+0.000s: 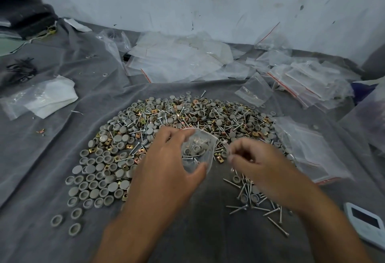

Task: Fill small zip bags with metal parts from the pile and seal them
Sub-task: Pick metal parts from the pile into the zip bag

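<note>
A grey cloth (52, 158) covers the work surface below a scuffed white wall (208, 2). At centre, the left hand (166, 164) grips a small zip bag (198, 150), thumb and curled fingers around it, grey caps and screws inside. At its 3 o'clock the right hand (256, 162) is blurred, fingertips pinched together; what they hold cannot be told. The pile (166, 116) spreads toward 12 o'clock, with empty bags (177, 58) beyond.
</note>
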Available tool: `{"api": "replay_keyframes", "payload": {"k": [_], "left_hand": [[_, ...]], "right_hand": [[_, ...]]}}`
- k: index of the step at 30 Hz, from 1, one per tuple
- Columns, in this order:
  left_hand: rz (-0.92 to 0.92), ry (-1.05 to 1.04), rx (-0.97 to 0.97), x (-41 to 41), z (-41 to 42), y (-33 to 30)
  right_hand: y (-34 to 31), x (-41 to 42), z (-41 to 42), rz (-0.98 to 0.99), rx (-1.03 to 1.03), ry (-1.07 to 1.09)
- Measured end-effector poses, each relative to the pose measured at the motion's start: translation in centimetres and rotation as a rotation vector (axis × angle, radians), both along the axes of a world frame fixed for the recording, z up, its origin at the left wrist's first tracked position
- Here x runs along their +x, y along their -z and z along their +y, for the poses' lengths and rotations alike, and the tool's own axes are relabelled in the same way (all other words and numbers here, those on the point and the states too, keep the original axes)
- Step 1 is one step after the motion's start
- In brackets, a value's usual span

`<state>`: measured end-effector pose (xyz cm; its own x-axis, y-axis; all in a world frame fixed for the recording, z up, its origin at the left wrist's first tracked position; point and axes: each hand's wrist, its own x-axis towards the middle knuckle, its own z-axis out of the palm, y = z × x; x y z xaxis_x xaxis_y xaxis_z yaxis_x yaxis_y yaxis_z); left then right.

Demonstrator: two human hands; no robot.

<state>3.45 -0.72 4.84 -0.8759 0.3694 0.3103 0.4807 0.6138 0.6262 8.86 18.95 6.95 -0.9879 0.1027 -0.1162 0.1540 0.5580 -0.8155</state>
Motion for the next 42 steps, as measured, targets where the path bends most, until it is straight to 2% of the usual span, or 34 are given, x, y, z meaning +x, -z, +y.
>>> {"api": "replay_keyframes", "payload": {"k": [2, 3, 6, 9, 14, 17, 19, 22, 24, 27, 29, 32, 38, 42], "left_hand": [[-0.004, 0.002, 0.000, 0.1, 0.1, -0.1], [-0.009, 0.003, -0.002, 0.1, 0.2, -0.1], [-0.016, 0.011, 0.007, 0.2, 0.3, -0.3], [-0.013, 0.021, 0.029, 0.1, 0.2, -0.4], [-0.011, 0.023, 0.028, 0.3, 0.1, -0.5], [-0.030, 0.022, 0.027, 0.3, 0.2, -0.7], [-0.035, 0.007, 0.032, 0.1, 0.1, -0.7], [-0.024, -0.006, 0.008, -0.2, -0.3, -0.6], [-0.017, -0.002, 0.002, -0.4, -0.5, -0.7], [-0.022, -0.005, -0.013, -0.6, -0.4, -0.8], [-0.019, -0.004, -0.024, -0.5, -0.4, -0.8], [-0.017, -0.006, -0.032, -0.5, -0.4, -0.7], [-0.020, -0.020, -0.011, -0.4, -0.4, -0.8], [-0.018, -0.007, -0.004, -0.2, -0.4, -0.9]], "right_hand": [[-1.6, 0.2, -0.1, 0.271, -0.266, -0.040], [-1.9, 0.2, -0.5, 0.397, -0.301, -0.043], [-1.6, -0.6, -2.7, 0.637, -0.033, -0.028], [-0.8, -1.2, -3.6, 0.686, 0.204, -0.022], [-0.1, -1.2, -3.3, 0.752, 0.203, 0.040], [0.0, -1.3, -3.5, 0.794, 0.284, 0.013], [0.1, -1.5, -3.0, 0.781, 0.237, 0.032], [0.2, -1.9, -0.8, 0.743, 0.057, 0.221], [1.1, -2.3, 0.7, 0.576, 0.160, 0.284], [3.4, -3.1, 1.1, 0.155, 0.404, 0.163], [4.5, -3.5, 0.5, 0.006, 0.498, 0.106], [5.1, -4.2, -0.2, -0.018, 0.628, 0.103], [5.6, -4.5, -0.2, -0.007, 0.661, 0.132], [5.7, -4.4, -0.5, 0.013, 0.762, 0.101]]}}
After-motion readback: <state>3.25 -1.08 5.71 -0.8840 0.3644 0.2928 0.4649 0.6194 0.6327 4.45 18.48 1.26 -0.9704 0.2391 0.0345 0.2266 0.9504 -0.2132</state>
